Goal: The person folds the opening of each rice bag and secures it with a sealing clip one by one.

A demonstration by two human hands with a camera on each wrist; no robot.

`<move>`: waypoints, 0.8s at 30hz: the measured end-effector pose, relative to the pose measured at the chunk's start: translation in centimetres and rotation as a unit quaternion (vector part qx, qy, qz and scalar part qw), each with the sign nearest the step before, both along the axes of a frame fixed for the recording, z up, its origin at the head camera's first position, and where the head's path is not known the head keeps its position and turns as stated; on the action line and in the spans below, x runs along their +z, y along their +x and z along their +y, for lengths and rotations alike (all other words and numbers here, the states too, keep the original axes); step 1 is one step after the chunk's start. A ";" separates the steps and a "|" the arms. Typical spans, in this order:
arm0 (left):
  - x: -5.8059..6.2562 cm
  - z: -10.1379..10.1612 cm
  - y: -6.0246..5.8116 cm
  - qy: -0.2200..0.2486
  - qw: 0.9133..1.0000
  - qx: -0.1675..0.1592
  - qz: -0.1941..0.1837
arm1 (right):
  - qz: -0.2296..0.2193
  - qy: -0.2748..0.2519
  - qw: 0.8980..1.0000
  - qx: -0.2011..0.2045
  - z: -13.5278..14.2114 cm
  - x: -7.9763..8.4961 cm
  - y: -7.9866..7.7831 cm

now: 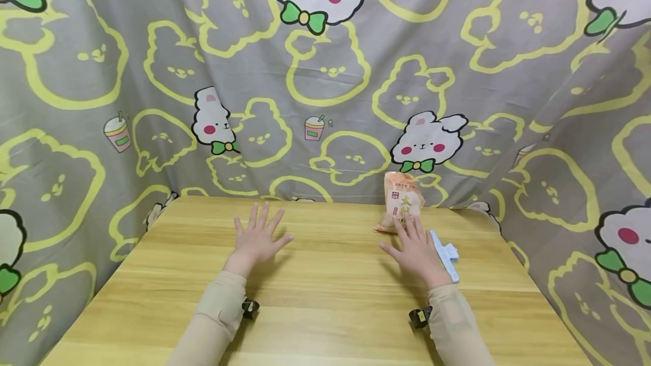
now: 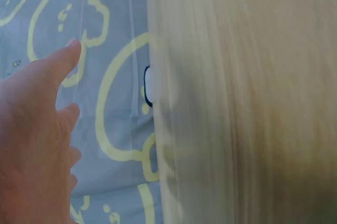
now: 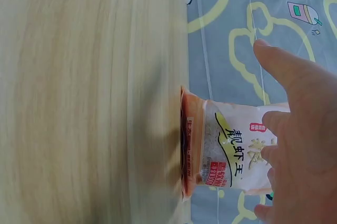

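Observation:
With its fingers spread, my left hand (image 1: 258, 243) is held over the left part of the wooden table (image 1: 325, 275). On the other side my right hand (image 1: 417, 252) is also spread, in front of an orange and white food bag (image 1: 402, 199). The bag stands upright near the back edge with Chinese print on its face. In the right wrist view the bag (image 3: 231, 150) is partly covered by the right fingers; whether they touch it I cannot tell. Beside the right hand lies a light blue bag clip (image 1: 445, 256). Neither hand holds anything.
A grey curtain (image 1: 335, 168) with cartoon rabbits hangs behind and around the table. The back table edge runs just behind the bag. A small black camera (image 1: 250, 308) is on the left wrist and another black camera (image 1: 420, 317) on the right.

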State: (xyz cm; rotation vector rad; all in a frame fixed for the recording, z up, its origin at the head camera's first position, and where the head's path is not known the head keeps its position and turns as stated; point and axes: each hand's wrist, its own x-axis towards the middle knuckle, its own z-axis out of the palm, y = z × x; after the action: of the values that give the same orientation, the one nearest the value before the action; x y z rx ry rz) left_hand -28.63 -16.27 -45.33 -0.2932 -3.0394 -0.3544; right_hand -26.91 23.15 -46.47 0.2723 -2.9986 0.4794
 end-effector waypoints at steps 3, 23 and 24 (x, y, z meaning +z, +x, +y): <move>0.2 0.4 0.0 0.002 1.000 -0.001 -0.005 | -0.001 -0.004 1.000 0.001 0.1 0.1 0.0; 1.2 4.3 -0.8 0.042 0.998 -0.042 0.014 | 0.035 -0.023 0.999 -0.023 2.6 0.1 -0.1; 1.2 4.5 -0.9 0.044 0.998 -0.045 0.014 | 0.035 -0.026 0.999 -0.025 2.8 0.1 -0.1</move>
State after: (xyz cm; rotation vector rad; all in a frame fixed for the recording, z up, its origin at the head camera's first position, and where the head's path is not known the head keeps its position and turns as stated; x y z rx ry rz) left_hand -29.48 -11.73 -44.09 -0.4251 -2.9796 -0.4830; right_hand -27.02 25.92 -46.38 0.2054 -2.9125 0.5300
